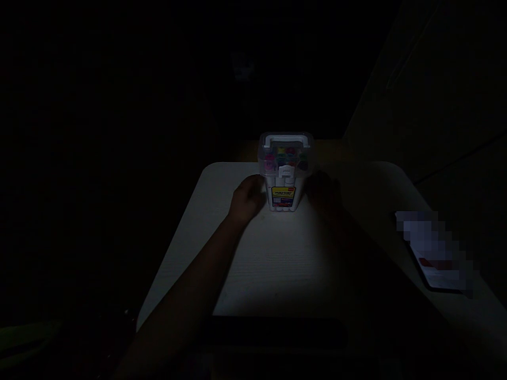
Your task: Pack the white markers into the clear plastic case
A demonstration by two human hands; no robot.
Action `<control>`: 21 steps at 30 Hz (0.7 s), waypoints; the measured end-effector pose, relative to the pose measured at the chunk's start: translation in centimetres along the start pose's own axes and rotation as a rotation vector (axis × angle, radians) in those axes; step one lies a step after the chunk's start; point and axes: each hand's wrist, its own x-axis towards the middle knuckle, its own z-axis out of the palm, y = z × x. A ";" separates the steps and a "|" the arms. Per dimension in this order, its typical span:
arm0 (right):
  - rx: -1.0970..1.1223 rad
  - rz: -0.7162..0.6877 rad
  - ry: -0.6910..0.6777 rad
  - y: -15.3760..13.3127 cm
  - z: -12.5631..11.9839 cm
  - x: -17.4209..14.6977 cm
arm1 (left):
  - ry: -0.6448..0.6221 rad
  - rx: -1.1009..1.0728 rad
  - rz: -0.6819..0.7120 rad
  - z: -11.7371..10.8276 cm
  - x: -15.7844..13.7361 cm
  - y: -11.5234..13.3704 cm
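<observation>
Marker box upright on bench, between left hand and right hand.

Box stands near the far edge of the pale bench; clear lid closed, white handle on top, white latch at front, yellow-and-blue label below; pink, yellow and green caps show through the lid. Left fingers bent inward at the box's left side; contact or pinch cannot be told. Right hand in deep shadow at the right side; cannot tell whether its fingers are spread or pressed. Device with lit, pixelated screen lies well apart, on the bench's right.
</observation>
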 end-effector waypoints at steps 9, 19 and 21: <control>0.068 0.004 -0.008 0.0 0.1 0.2 | -0.342 -0.316 0.025 1.0 -0.8 1.0; 0.671 -0.155 0.663 -2.2 -9.0 -2.1 | -0.287 -0.144 0.030 1.1 -0.6 0.8; 0.576 -0.314 0.684 -3.0 -10.7 -3.5 | -0.279 -0.124 0.011 1.2 -0.6 0.9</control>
